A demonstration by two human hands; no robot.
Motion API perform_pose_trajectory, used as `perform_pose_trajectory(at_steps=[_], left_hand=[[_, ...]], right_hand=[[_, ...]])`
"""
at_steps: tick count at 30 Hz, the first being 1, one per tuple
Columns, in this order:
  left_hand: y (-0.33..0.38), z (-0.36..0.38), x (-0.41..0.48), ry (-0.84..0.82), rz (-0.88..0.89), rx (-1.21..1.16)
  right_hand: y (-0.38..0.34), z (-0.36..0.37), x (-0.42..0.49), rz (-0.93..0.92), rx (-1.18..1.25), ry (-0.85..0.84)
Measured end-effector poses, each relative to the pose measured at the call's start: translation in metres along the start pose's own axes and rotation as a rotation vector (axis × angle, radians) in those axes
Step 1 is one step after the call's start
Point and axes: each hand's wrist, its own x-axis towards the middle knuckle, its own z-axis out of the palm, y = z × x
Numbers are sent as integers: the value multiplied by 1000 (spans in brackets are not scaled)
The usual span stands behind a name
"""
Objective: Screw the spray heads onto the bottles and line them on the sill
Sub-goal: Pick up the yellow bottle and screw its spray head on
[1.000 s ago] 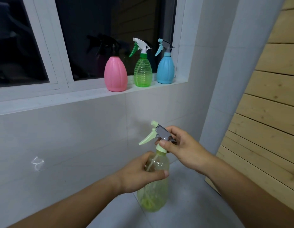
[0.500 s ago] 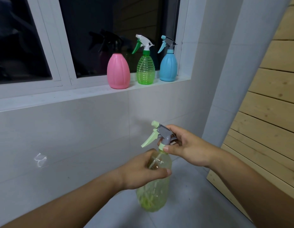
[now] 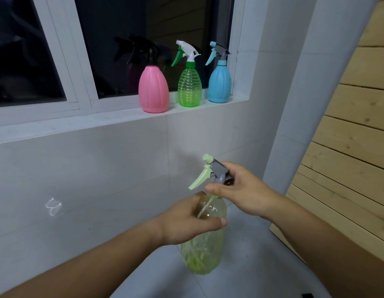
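I hold a clear yellow-green bottle (image 3: 202,252) upright in front of me. My left hand (image 3: 186,220) wraps its upper body. My right hand (image 3: 240,190) pinches the collar at the bottle's neck, just under the grey and pale green spray head (image 3: 210,172), whose trigger points left. On the white sill (image 3: 79,122) stand three bottles with heads on: a pink one with a black head (image 3: 153,89), a clear green one with a white head (image 3: 189,84), and a blue one with a grey head (image 3: 219,82) by the window's right corner.
A dark window with white frames (image 3: 83,82) sits above the sill. White tiled wall (image 3: 100,179) lies below it, with a white pillar (image 3: 294,104) to the right. Wooden slats (image 3: 354,147) run along the right. The floor (image 3: 240,276) is grey tile.
My right hand has turned on the bottle's neck, its thumb now across the collar. The view has shifted so the sill bottles sit further right and lower in frame.
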Motion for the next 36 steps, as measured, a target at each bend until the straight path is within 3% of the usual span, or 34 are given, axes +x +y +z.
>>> perform_pose_trajectory(at_steps=[6, 11, 15, 20, 24, 29, 36], left_hand=[[5, -5, -6, 25, 3, -35], [3, -1, -5, 11, 9, -8], [3, -3, -4, 36, -7, -18], [0, 1, -5, 25, -37, -24], [2, -4, -6, 40, -32, -15], [8, -1, -6, 65, -36, -14], [17, -3, -6, 224, -54, 249]], right_hand=[[-1, -4, -1, 22, 23, -65], [3, 6, -1, 21, -83, 35], [-3, -7, -3, 48, 51, -63], [2, 4, -3, 50, 28, 7], [-2, -7, -5, 69, 65, -70], [2, -2, -4, 56, 177, 38], [2, 7, 1, 27, 135, 150]])
